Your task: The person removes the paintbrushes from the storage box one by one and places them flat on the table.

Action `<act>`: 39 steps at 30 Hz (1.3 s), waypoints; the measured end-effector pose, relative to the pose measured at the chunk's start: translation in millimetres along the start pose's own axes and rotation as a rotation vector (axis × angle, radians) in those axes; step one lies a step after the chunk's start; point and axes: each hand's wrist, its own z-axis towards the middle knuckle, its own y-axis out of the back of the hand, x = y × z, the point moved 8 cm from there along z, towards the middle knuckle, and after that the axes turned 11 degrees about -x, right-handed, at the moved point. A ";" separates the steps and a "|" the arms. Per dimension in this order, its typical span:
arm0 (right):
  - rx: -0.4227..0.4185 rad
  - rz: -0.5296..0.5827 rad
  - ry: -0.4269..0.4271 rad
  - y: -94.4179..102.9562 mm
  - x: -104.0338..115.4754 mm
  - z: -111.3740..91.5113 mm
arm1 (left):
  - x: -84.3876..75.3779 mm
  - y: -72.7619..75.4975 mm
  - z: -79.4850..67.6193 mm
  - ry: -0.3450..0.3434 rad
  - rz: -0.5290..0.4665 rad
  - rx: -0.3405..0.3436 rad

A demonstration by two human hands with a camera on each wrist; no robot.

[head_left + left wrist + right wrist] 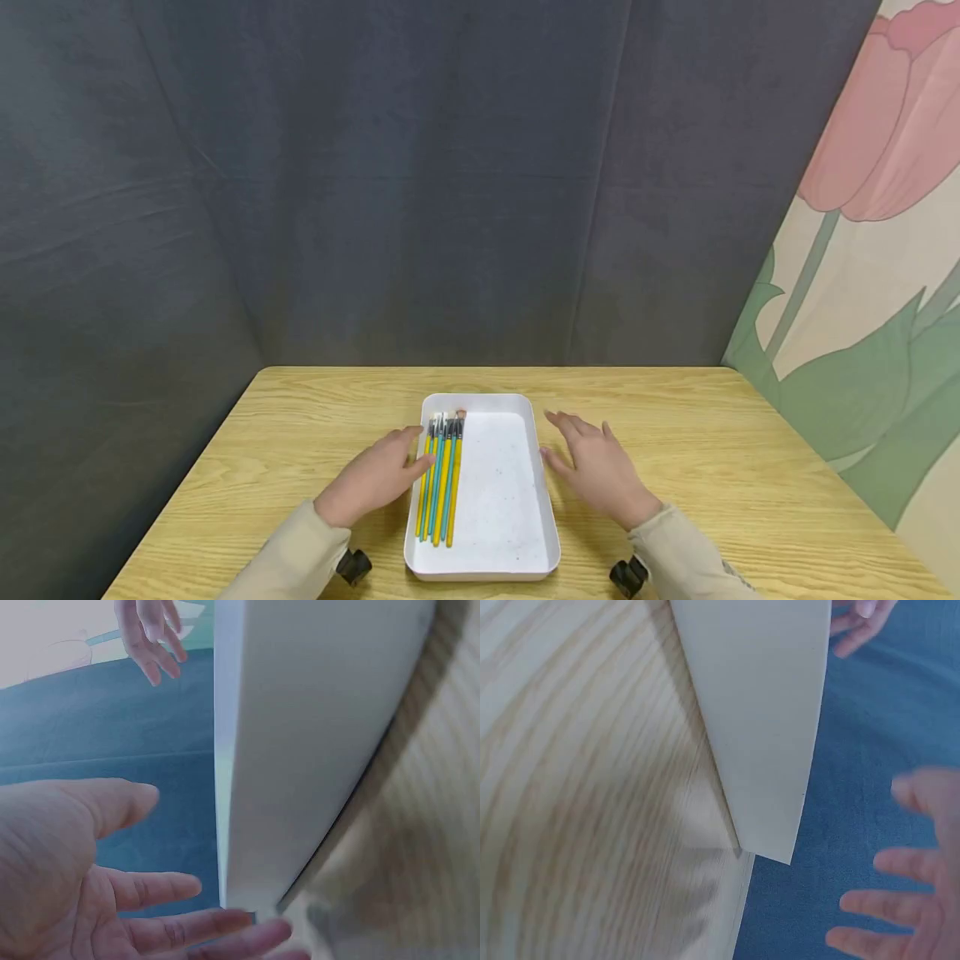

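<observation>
A white rectangular tray (502, 500) lies lengthwise between the two hands. Along its left side several paintbrushes (446, 492) with yellow and blue handles lie side by side, bristles toward the far end. My left hand (378, 473) is at the tray's left rim, fingers extended, thumb over the brush handles in the head view. In the left wrist view its spread fingers (161, 889) stand beside the tray's outer wall (300, 735). By the right rim is my right hand (596, 467), fingers spread and holding nothing; the right wrist view shows it apart from the wall.
The wooden table (315, 408) extends around the tray to both sides and behind it. A dark grey curtain (450, 208) hangs along the back and left. To the right stands a wall panel (885, 292) with a painted tulip. Small dark specks dot the tray's floor.
</observation>
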 end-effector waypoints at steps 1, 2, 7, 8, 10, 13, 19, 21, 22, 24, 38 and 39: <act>-0.004 0.022 -0.038 1.4 -2.2 0.7 | 1.0 -2.4 0.0 0.017 -0.037 0.025; -0.003 0.045 -0.075 2.0 -4.4 1.0 | 2.0 -4.8 0.2 0.032 -0.069 0.047; 0.032 0.127 -0.197 0.5 -12.7 0.7 | 6.0 -14.8 0.6 0.085 -0.229 0.102; 0.033 0.132 -0.202 -0.1 -13.2 0.6 | 7.1 -16.4 0.7 0.099 -0.257 0.105; 0.037 0.138 -0.209 -0.5 -13.6 0.2 | 8.9 -18.5 0.5 0.126 -0.303 0.105; 0.040 0.141 -0.218 -1.2 -13.8 -0.7 | 10.8 -20.1 1.0 0.147 -0.332 0.097; 0.030 0.135 -0.204 -1.0 -12.6 -1.2 | 13.7 -21.8 2.1 0.168 -0.350 0.094; 0.029 0.140 -0.202 -1.0 -11.7 -1.4 | 14.5 -21.8 2.2 0.174 -0.351 0.094; 0.028 0.143 -0.200 -1.1 -11.3 -1.4 | 14.9 -21.6 2.2 0.178 -0.352 0.093; 0.031 0.154 -0.200 -1.3 -10.1 -1.3 | 15.3 -21.5 1.9 0.184 -0.357 0.093; 0.118 0.412 -0.276 8.4 12.1 14.9 | 17.6 -21.9 0.7 0.207 -0.388 0.076; 0.122 0.433 -0.278 9.3 14.4 16.9 | 17.7 -22.2 0.7 0.209 -0.388 0.077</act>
